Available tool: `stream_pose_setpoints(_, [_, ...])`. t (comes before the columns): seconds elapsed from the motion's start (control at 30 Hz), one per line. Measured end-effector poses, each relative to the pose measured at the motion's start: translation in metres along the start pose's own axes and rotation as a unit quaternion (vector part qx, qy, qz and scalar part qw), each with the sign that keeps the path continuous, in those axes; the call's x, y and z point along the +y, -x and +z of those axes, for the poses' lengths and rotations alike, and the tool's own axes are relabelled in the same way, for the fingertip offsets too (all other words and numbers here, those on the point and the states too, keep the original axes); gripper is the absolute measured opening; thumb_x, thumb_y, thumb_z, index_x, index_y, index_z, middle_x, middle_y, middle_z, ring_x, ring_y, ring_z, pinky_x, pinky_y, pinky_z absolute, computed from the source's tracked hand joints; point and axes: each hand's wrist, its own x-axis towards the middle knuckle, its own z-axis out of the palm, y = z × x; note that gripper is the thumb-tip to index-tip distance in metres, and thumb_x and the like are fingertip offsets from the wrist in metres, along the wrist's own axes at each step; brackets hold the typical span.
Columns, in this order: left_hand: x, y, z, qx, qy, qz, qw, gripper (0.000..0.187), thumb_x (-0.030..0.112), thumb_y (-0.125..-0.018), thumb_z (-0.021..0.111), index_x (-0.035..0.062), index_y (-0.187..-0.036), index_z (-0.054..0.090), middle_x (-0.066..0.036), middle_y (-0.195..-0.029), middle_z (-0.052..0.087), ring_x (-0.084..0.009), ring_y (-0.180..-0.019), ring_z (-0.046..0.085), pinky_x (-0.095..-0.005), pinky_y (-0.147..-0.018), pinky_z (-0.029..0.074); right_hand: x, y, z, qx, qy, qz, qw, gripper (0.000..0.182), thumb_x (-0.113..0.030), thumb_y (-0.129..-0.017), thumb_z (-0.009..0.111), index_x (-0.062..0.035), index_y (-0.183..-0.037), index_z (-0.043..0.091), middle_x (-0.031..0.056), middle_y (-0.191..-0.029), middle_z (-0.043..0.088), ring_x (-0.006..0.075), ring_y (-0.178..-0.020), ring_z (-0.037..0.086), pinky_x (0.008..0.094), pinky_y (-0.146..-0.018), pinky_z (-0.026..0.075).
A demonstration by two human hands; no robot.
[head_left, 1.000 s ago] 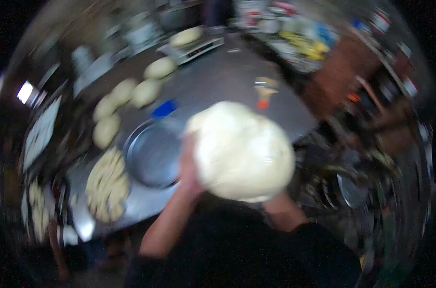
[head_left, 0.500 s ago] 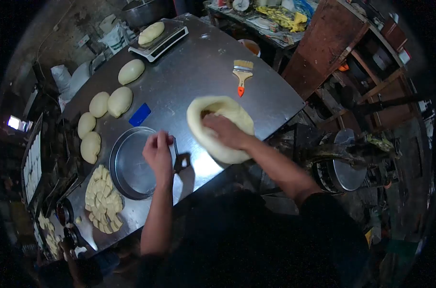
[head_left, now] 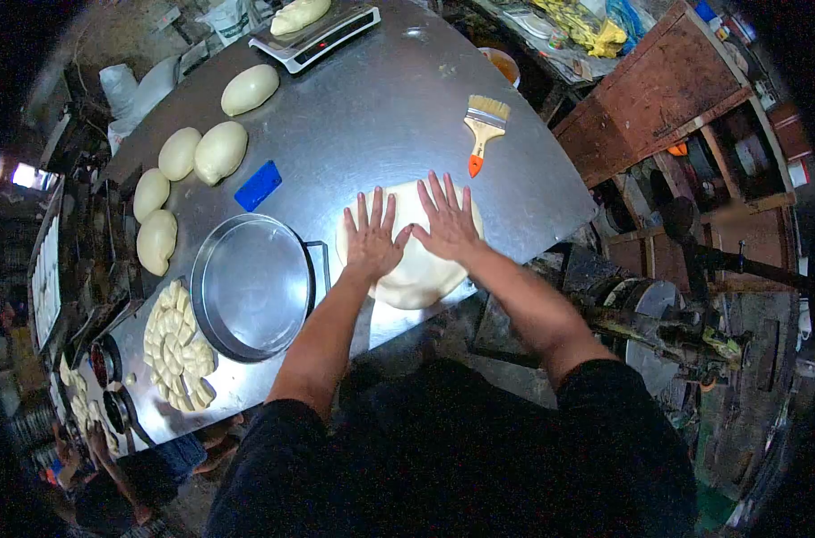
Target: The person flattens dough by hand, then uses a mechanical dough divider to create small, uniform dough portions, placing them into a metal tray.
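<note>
A round, flat sheet of pale dough (head_left: 416, 273) lies on the metal table near its front edge. Both my hands press on it with palms down. My left hand (head_left: 372, 240) rests on its left part, fingers spread. My right hand (head_left: 447, 224) is spread on the right part, the two thumbs close together. Left of the dough sits a round metal pan (head_left: 253, 287) with nothing in it. A blue scraper (head_left: 259, 186) lies above the pan. The brush (head_left: 485, 130) with an orange handle tip lies beyond my right hand.
Several dough balls (head_left: 221, 152) lie along the left side. Cut dough pieces (head_left: 179, 350) lie left of the pan. A scale (head_left: 322, 40) with dough on it stands at the far edge. Another person's arm (head_left: 112, 462) shows at bottom left. Wooden shelves (head_left: 658, 90) stand at right.
The dough, lifted and folded up around my right hand before, now lies flat. My left hand has moved right from beside the pan onto the dough, and both hands have spread.
</note>
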Motion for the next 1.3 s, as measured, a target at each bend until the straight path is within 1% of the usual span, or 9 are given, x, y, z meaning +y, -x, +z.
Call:
stream_pose_setpoints(0.3, [-0.084,-0.06,0.004,-0.159,0.392,0.006,0.906,0.057,0.041,-0.086,0.057,0.0125,-0.135,0.052,-0.021,-0.149,0.034,-0.0446,-0.135,0.033,-0.0494,-0.105,0.038,-0.052,0.033,0.036,0.059,-0.038,-0.053,0.996,0.077,-0.038,-0.083,0.057,-0.0057,-0.147,0.03,0.0203,-0.155,0.018,0.0421,-0.144,0.01,0.063,-0.112,0.01])
stream_pose_setpoints(0.37, [-0.075,-0.052,0.017,0.113,0.351,-0.16,0.916,0.042,0.036,-0.082,0.065,0.0067,-0.112,0.067,-0.022,-0.123,0.058,-0.0423,-0.112,0.055,-0.0442,-0.09,0.05,-0.064,0.028,-0.012,-0.071,-0.072,0.021,0.995,0.074,-0.03,-0.08,0.058,-0.0051,-0.145,0.033,0.0213,-0.154,0.02,0.044,-0.143,0.012,0.0655,-0.11,0.011])
stream_pose_setpoints(0.53, [-0.02,0.015,-0.005,0.078,0.311,-0.213,0.923,0.052,0.043,-0.076,0.075,-0.0023,-0.098,0.065,-0.022,-0.096,0.062,-0.035,-0.091,0.061,-0.0455,-0.084,0.048,-0.081,0.104,0.038,0.049,-0.136,-0.101,0.984,0.067,-0.026,-0.086,0.055,-0.0033,-0.145,0.032,0.0198,-0.153,0.024,0.0398,-0.143,0.015,0.0586,-0.113,0.013])
stream_pose_setpoints(0.77, [0.092,0.134,-0.156,0.04,0.531,0.108,0.84,0.027,0.022,-0.079,0.075,0.001,-0.092,0.065,-0.017,-0.089,0.067,-0.0272,-0.083,0.067,-0.0412,-0.074,0.052,-0.032,0.184,0.011,0.005,-0.907,0.249,0.341,0.053,-0.041,-0.098,0.041,-0.0089,-0.14,0.039,0.0078,-0.138,0.046,0.0222,-0.127,0.045,0.0396,-0.105,0.039])
stream_pose_setpoints(0.9, [0.11,0.262,-0.208,0.003,0.502,0.351,0.791,0.041,0.03,-0.081,0.074,0.0038,-0.11,0.06,-0.017,-0.088,0.068,-0.027,-0.077,0.067,-0.0419,-0.072,0.052,-0.027,0.251,0.058,-0.017,-0.901,0.167,0.401,0.056,-0.049,-0.096,0.042,-0.0123,-0.139,0.04,0.0078,-0.138,0.045,0.0219,-0.125,0.045,0.04,-0.105,0.039])
stream_pose_setpoints(1.0, [0.043,0.316,-0.169,0.063,0.541,0.013,0.838,0.033,0.022,-0.087,0.068,0.0033,-0.113,0.062,-0.011,-0.093,0.068,-0.0188,-0.08,0.066,-0.0342,-0.077,0.053,-0.072,0.292,0.029,-0.018,-0.894,0.157,0.419,0.057,-0.049,-0.096,0.043,-0.0134,-0.14,0.039,0.0081,-0.139,0.044,0.023,-0.126,0.044,0.041,-0.105,0.038])
stream_pose_setpoints(1.1, [-0.023,0.37,-0.138,-0.084,0.691,-0.325,0.64,0.074,0.065,-0.095,0.03,0.0038,-0.133,0.049,-0.014,-0.127,0.055,-0.0219,-0.108,0.056,-0.0452,-0.087,0.049,-0.128,0.325,0.022,-0.024,-0.886,0.148,0.44,0.058,-0.05,-0.095,0.043,-0.0146,-0.14,0.039,0.0084,-0.14,0.043,0.0241,-0.126,0.044,0.0419,-0.105,0.038])
stream_pose_setpoints(1.23, [-0.017,0.446,-0.164,0.064,0.918,-0.194,0.34,0.086,0.071,-0.088,0.044,-0.004,-0.129,0.05,-0.018,-0.123,0.057,-0.0195,-0.111,0.055,-0.0362,-0.092,0.046,-0.193,0.344,0.009,-0.036,-0.866,0.114,0.486,0.058,-0.051,-0.094,0.044,-0.0161,-0.141,0.038,0.0089,-0.141,0.042,0.0255,-0.127,0.043,0.0432,-0.105,0.037])
stream_pose_setpoints(1.3, [-0.05,0.501,-0.181,0.154,0.849,-0.192,0.467,0.067,0.058,-0.092,0.051,-0.0032,-0.117,0.059,-0.012,-0.106,0.065,-0.0139,-0.094,0.061,-0.0299,-0.082,0.05,-0.214,0.344,-0.009,-0.04,-0.855,0.097,0.508,0.059,-0.052,-0.094,0.044,-0.0169,-0.141,0.038,0.0091,-0.142,0.041,0.0263,-0.127,0.042,0.0438,-0.106,0.037])
